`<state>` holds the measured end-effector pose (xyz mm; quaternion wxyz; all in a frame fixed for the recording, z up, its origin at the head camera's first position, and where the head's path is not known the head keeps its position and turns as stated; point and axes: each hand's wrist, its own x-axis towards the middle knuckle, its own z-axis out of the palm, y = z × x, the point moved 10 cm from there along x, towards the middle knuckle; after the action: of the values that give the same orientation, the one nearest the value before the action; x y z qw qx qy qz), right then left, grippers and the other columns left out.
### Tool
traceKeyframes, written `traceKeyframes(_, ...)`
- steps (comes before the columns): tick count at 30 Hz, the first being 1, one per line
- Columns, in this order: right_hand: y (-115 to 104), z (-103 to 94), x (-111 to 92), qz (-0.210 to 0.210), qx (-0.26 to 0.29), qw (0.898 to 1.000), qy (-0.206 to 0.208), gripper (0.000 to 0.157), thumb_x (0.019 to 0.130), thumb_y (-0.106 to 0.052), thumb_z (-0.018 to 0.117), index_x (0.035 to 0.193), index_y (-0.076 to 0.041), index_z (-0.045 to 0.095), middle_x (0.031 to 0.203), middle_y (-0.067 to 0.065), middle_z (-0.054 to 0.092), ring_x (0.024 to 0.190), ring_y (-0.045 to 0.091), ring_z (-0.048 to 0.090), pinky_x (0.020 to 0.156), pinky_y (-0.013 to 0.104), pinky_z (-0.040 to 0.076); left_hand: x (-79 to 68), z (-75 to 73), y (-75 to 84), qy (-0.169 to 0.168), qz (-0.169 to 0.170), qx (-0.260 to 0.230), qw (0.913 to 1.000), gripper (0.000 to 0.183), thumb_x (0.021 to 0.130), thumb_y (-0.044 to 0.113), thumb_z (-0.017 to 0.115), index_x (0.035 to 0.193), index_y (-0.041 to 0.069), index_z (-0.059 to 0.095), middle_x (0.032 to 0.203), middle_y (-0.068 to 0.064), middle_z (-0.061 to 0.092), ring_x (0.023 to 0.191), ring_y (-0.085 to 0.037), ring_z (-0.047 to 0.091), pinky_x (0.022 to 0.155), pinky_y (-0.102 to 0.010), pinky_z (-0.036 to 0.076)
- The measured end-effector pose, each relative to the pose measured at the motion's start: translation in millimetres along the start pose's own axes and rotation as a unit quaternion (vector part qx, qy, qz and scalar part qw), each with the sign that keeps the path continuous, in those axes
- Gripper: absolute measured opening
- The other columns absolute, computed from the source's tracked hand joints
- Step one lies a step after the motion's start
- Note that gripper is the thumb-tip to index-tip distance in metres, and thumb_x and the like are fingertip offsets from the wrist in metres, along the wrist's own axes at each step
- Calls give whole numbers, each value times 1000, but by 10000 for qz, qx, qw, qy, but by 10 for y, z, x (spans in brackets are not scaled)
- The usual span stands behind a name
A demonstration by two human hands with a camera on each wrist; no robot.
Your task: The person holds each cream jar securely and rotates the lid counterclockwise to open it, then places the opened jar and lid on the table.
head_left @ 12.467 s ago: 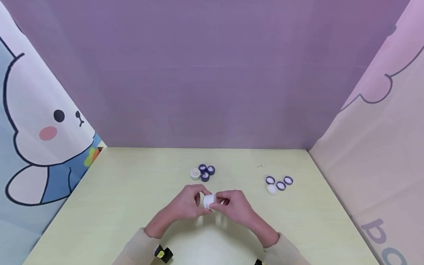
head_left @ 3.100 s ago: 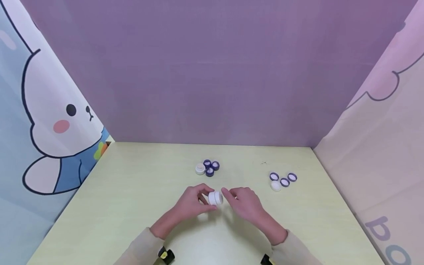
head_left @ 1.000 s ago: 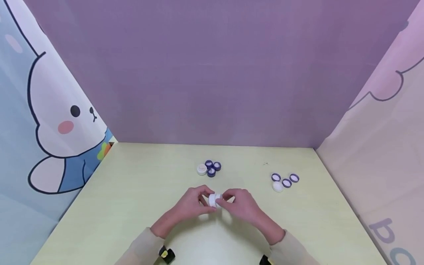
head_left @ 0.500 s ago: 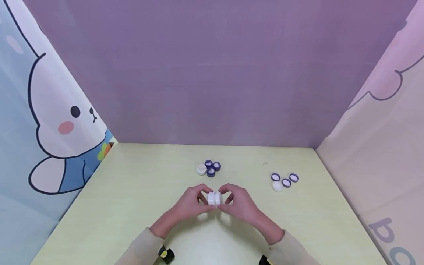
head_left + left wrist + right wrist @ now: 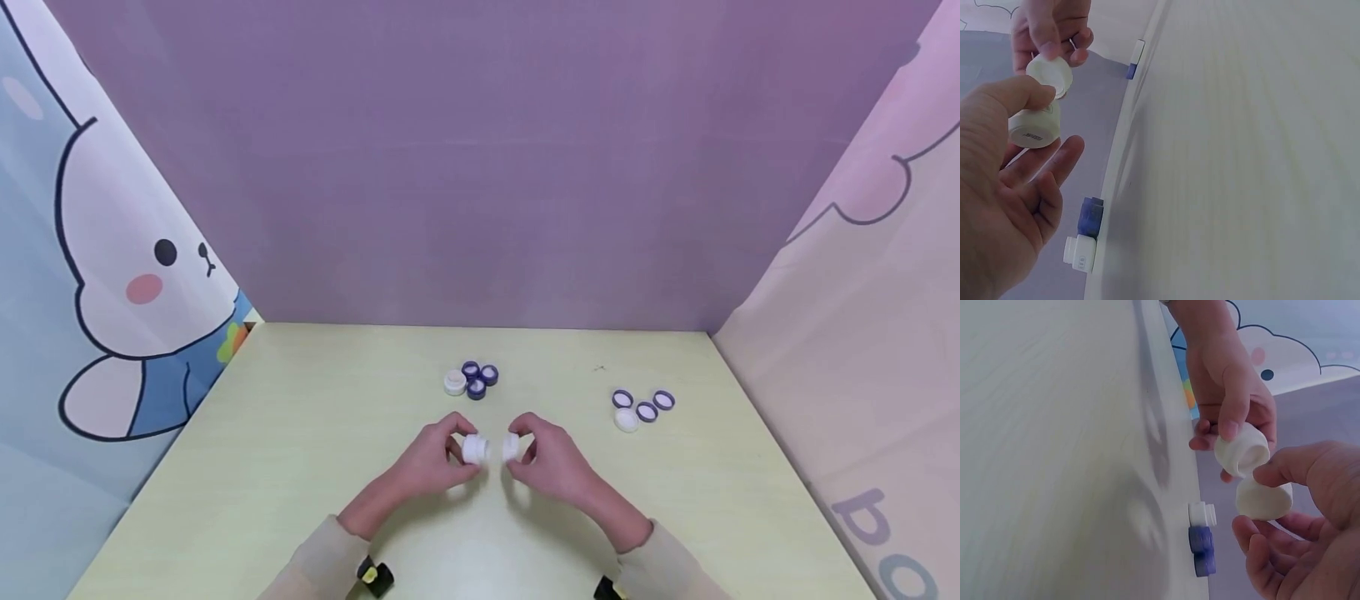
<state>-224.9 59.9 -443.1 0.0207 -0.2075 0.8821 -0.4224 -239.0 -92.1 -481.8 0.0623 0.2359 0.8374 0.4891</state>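
My left hand point(image 5: 429, 458) pinches a small white jar point(image 5: 474, 450) between thumb and fingers, its mouth turned to the right. Across a narrow gap, my right hand point(image 5: 553, 458) pinches the white lid point(image 5: 511, 447) by its rim. Jar and lid are apart, both held above the table. In the right wrist view the open mouth of the jar point(image 5: 1244, 450) shows close to the lid point(image 5: 1264, 499). The left wrist view shows small print on the base of the jar point(image 5: 1034, 130).
Behind the hands, an open white jar point(image 5: 454, 382) stands beside several small purple jars point(image 5: 476, 388). To the right lie a white lid point(image 5: 626, 419) and several purple-rimmed lids point(image 5: 647, 412) on the pale table point(image 5: 337, 375). A purple partition point(image 5: 480, 167) rises at the back.
Half a second ago the lid sat against the jar's mouth with both hands close together. Now the right hand has drawn the lid off to the right, and the left hand has shifted slightly left.
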Motion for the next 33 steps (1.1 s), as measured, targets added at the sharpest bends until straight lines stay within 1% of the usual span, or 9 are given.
traceKeyframes(4,100,-62,-26,165,-57,9998,79,42,77,-2,76,113,-4,54,100,7,62,66,15,57,54,25,48,-11,-4,-27,10,13,-86,10000,42,78,8,80,108,14,50,95,2,65,66,-11,66,54,-28,53)
traceKeyframes(7,176,-111,-47,207,-143,9996,146,45,76,-1,76,117,-3,58,107,6,62,66,15,57,55,25,48,-19,0,-50,-36,-46,-198,9998,47,78,7,79,115,10,51,105,-3,65,66,-12,66,55,-29,54)
traceKeyframes(10,271,-167,-77,346,-182,9991,172,44,76,0,75,117,-3,60,103,4,63,64,14,55,54,25,47,-24,5,-64,-103,-92,-159,9998,49,80,7,78,121,9,53,109,-4,65,65,-12,65,55,-29,54)
traceKeyframes(15,478,-309,-140,775,-96,9966,279,44,75,3,75,114,-7,57,88,1,60,62,12,53,53,26,46,-25,-15,-73,-123,-168,180,9996,42,81,11,78,117,18,57,87,4,66,58,-10,61,51,-27,51)
traceKeyframes(19,617,-440,-177,930,-184,9948,383,44,75,0,78,114,-7,58,89,3,60,63,13,53,53,27,47,-28,-57,-53,-37,-149,191,9997,41,80,9,77,114,19,56,88,5,65,56,-10,59,53,-27,50)
traceKeyframes(22,704,-550,-198,950,-419,9932,524,43,74,-4,81,111,-5,59,93,5,58,65,14,52,55,28,47,-24,-79,-35,18,-49,174,9998,42,80,4,76,114,16,55,100,2,66,60,-11,59,59,-27,51)
traceKeyframes(26,837,-690,-244,1055,-652,9899,687,43,75,-10,82,111,-3,59,98,7,57,66,15,50,56,28,45,-17,-91,-41,72,41,326,9994,43,79,5,77,116,14,56,106,3,64,69,-11,57,62,-27,50)
traceKeyframes(29,938,-789,-300,1149,-691,9882,735,43,76,-10,81,112,-1,59,98,9,57,65,16,50,55,28,45,-8,-102,-45,166,99,525,9984,43,77,9,79,113,16,57,104,5,56,77,-13,53,66,-27,47)
traceKeyframes(33,1041,-946,-383,1132,-873,9867,777,43,77,-8,79,113,1,58,99,11,58,64,16,51,56,29,45,3,-126,-43,313,139,713,9969,42,76,11,81,109,19,57,102,5,49,80,-14,49,68,-27,46)
